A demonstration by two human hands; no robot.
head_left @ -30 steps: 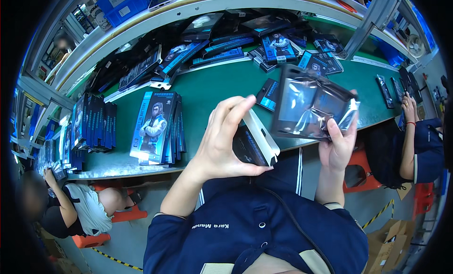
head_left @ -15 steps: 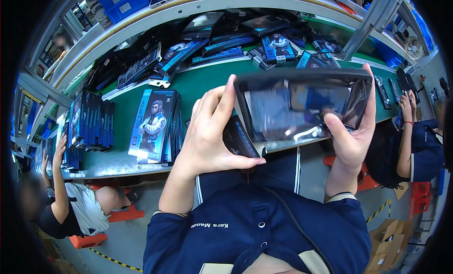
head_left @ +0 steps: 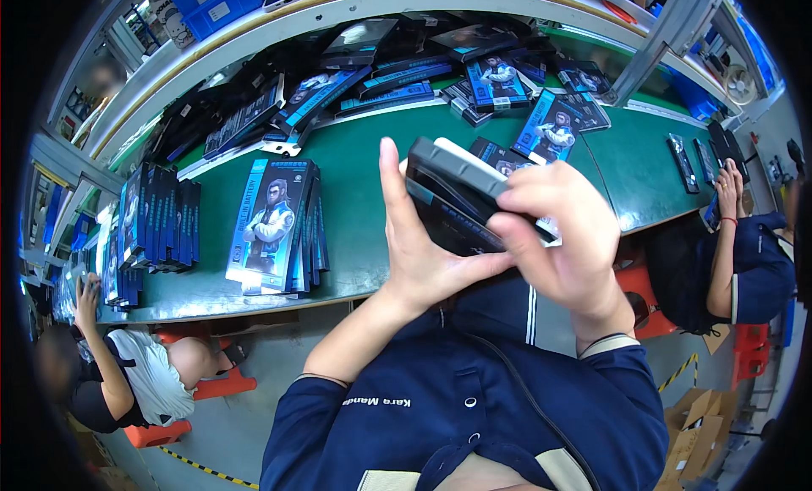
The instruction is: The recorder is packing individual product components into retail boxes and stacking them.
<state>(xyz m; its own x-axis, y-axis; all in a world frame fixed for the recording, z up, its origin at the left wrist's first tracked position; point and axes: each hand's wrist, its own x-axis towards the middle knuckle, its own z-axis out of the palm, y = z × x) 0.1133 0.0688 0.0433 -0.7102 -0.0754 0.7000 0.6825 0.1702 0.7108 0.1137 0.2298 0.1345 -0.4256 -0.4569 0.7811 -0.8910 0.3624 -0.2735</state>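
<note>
- Left hand (head_left: 423, 254) raised, palm cupping the dark slim box (head_left: 461, 195) from behind.
- Right hand (head_left: 562, 237) clasps its front; fingers closed, seemingly overlapping its right end.

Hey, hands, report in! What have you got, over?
Left hand and right hand both gripping a flat black device above the green table. Blue box stack lies off to the left. Nothing blocking.

Your hands have drawn together: the clear sleeve you spread wide half a second ago is gone from view, and your right hand (head_left: 562, 237) now closes over the dark flat device (head_left: 461, 195) against your left hand (head_left: 423, 246).
</note>
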